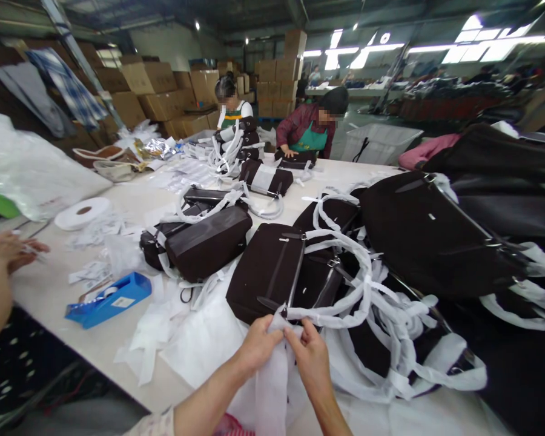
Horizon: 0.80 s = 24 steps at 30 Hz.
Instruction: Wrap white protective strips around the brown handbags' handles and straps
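My left hand (264, 340) and my right hand (307, 349) meet at the near end of a dark brown handbag's wrapped handle. Both pinch a white wrapping strip (272, 393), whose long tail hangs down toward me between my forearms. The handbag (261, 266) lies on its side just beyond my fingers, with metal rings at its edge. Its handle (367, 272) is wound in white wrapping and loops out to the right. More dark bags with wrapped handles lie beneath and beside it.
A blue tape dispenser (113, 300) and a white roll (82, 213) sit on the table at left. Another person's hand (25, 251) is at the left edge. Large dark bags (431, 230) are heaped at right. Two people in green aprons work across the table (340, 171).
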Tool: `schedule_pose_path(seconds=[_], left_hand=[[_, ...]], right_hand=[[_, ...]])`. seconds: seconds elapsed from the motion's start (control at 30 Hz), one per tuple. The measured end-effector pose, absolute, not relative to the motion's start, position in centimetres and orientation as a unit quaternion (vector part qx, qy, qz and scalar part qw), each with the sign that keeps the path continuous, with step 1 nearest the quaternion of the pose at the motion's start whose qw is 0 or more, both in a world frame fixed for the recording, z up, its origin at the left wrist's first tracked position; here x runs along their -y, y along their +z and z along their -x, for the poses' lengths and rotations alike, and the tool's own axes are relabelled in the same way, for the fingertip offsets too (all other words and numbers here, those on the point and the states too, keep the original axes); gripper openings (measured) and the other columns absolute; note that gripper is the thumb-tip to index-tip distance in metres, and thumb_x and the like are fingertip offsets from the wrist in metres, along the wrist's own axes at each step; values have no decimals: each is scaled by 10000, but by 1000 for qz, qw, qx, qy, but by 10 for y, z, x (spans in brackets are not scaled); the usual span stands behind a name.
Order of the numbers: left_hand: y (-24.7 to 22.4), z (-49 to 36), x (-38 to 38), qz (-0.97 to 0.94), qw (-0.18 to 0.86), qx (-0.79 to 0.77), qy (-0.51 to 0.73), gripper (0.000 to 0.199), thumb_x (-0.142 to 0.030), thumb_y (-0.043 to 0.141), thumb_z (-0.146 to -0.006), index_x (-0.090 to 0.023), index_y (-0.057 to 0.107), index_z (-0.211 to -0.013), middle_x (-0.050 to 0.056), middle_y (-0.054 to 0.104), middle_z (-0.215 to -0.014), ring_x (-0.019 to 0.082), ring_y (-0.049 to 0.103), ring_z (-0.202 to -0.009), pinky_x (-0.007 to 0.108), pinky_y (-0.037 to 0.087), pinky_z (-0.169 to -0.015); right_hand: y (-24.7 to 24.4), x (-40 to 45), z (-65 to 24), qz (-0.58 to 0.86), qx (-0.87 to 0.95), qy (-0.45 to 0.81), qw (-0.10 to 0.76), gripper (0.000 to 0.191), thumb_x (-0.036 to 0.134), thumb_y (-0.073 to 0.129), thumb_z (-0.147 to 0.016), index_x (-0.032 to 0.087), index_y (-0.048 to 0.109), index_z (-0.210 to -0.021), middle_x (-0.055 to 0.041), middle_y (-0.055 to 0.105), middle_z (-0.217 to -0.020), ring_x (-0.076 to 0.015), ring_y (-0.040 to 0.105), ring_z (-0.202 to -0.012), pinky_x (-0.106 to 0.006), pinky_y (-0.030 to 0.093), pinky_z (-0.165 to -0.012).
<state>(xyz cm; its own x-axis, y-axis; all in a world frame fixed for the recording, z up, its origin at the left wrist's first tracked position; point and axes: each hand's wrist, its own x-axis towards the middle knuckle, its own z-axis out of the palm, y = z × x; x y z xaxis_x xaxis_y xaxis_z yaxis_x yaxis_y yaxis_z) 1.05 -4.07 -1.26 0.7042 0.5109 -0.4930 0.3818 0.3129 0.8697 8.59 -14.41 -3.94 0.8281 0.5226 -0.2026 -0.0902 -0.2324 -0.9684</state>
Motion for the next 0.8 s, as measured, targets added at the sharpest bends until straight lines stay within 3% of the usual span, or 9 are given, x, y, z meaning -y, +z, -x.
schedule_pose_path(seconds=[0.17,0.33,0.43,0.53,0.67,0.8], left_hand=[[-4,-12,40,-567,727,-386,37,231,-215,610,-691,-125,694,-887,55,700,-836,189,595,-718,248,425,-635],[-3,-16,37,-554,735,-390,42,182,-238,630,-694,-136,698,-829,31,683,-759,168,576,-673,224,396,-599],[-5,-15,39,-548,735,-397,46,189,-232,602,-691,-131,697,-820,23,675,-740,156,561,-644,219,386,-576],[-2,-13,41,-540,736,-404,47,203,-225,581,-668,-125,693,-803,17,659,-698,141,539,-582,223,374,-547],[5,-17,41,-497,754,-428,35,251,-197,555,-623,-130,692,-823,9,645,-654,135,532,-545,223,360,-524],[3,-25,42,-481,749,-456,12,161,-160,553,-575,-141,669,-687,-1,605,-568,127,507,-497,218,321,-478]], right_hand=[[-41,146,-92,755,198,248,574,331,450,615,-789,170,648,-962,19,619,-657,-155,532,-561,-248,425,-530],[-38,151,-95,827,313,93,459,254,430,559,-843,196,652,-878,-16,643,-684,-172,565,-558,-273,437,-559],[-35,154,-105,814,374,81,436,406,430,516,-873,165,597,-1170,-45,670,-755,-189,603,-580,-292,465,-575],[-28,153,-125,765,450,198,416,562,381,523,-872,184,439,-1392,6,630,-701,-167,572,-539,-275,461,-546],[-11,141,-154,722,462,316,406,462,400,562,-835,184,602,-1242,2,659,-701,-178,602,-602,-277,469,-581],[2,134,-172,748,461,321,355,322,426,471,-900,226,707,-993,-13,700,-699,-200,646,-636,-299,475,-629]])
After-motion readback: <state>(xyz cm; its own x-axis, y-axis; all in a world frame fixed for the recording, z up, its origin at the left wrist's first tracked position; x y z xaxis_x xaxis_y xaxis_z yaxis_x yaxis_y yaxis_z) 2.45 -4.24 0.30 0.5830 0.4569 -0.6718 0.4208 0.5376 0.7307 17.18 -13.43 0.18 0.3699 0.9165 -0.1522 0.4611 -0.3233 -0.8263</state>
